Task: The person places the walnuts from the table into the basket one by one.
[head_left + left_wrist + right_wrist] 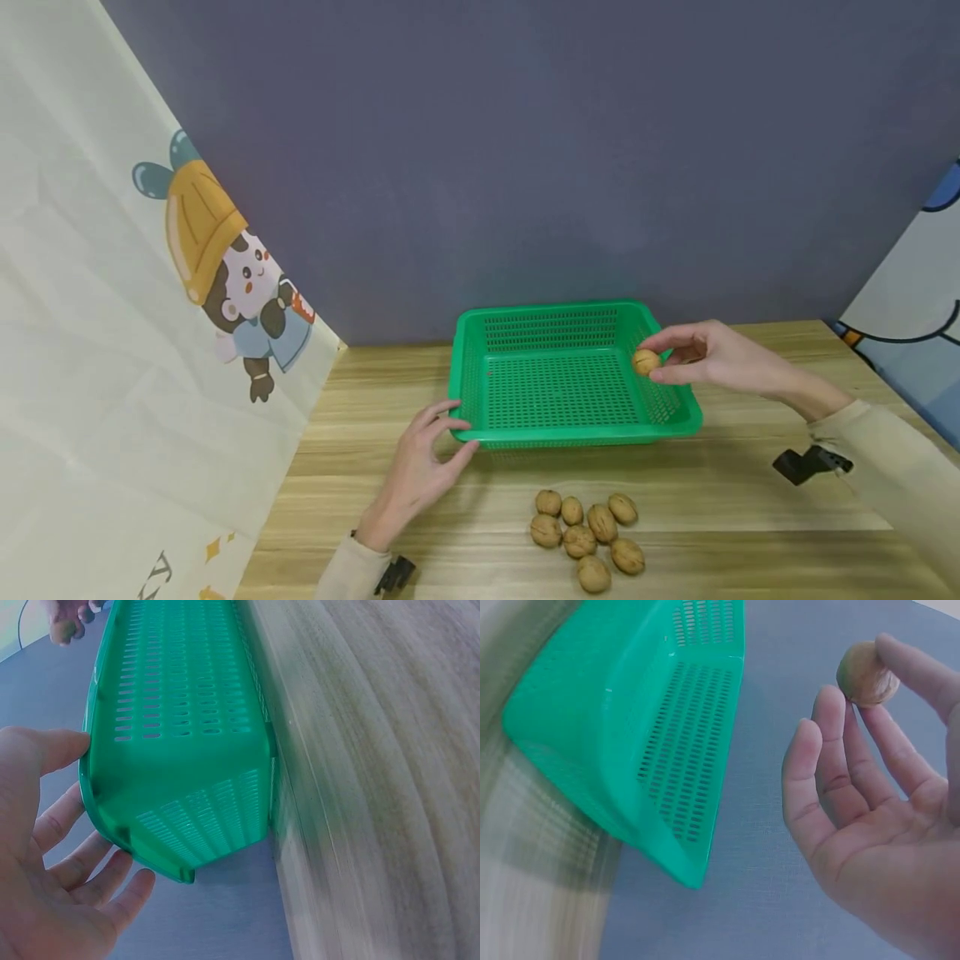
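Observation:
A green plastic basket (558, 435) with slotted walls stands on the wooden table, its inside bare. My left hand (423, 471) holds its front left corner; in the left wrist view the thumb (66, 750) meets the rim and the other fingers spread around the corner. Between thumb and fingertips, my right hand (708, 358) pinches a walnut (646, 362) above the basket's right side. The right wrist view shows that walnut (868, 673) at the fingertips, with the remaining fingers loosely bent. Several more walnuts (580, 542) lie grouped on the table in front of the basket.
Behind the basket rises a dark grey-blue wall (525, 167). A pale sheet with a cartoon figure (251, 275) covers the left side, and another printed panel (911, 333) stands at the right. Wood-grain tabletop (720, 517) extends around the walnuts.

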Demonstrator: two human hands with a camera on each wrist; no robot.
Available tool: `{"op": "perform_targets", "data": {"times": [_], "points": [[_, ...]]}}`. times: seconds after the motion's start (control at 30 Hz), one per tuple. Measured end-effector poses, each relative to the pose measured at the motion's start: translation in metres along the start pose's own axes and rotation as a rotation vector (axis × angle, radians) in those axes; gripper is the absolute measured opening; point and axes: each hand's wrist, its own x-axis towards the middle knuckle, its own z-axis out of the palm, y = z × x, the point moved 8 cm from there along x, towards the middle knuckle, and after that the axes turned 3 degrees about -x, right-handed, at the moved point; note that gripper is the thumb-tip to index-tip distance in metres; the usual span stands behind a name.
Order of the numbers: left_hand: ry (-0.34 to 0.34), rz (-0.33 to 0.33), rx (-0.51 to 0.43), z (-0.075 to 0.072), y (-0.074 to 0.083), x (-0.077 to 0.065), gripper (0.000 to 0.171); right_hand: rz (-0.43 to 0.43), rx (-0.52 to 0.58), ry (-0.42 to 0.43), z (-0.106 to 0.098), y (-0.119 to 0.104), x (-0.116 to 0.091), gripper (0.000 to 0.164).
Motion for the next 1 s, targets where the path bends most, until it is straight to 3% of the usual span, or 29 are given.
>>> {"op": "perform_targets", "data": {"times": [0.47,0.8,1.0], "points": [[0.006,0.016,0.008,0.000,0.000,0.000,0.022,0.113,0.060,0.082,-0.002,0.002,0.071,0.054],[-0.012,-0.020,0.002,0.001,0.001,-0.002,0.022,0.170,0.090,0.121,0.011,0.028,0.117,0.064],[-0.004,-0.006,0.011,0.001,0.002,0.000,0.023,0.190,0.076,0.132,0.022,0.048,0.137,0.058]]}}
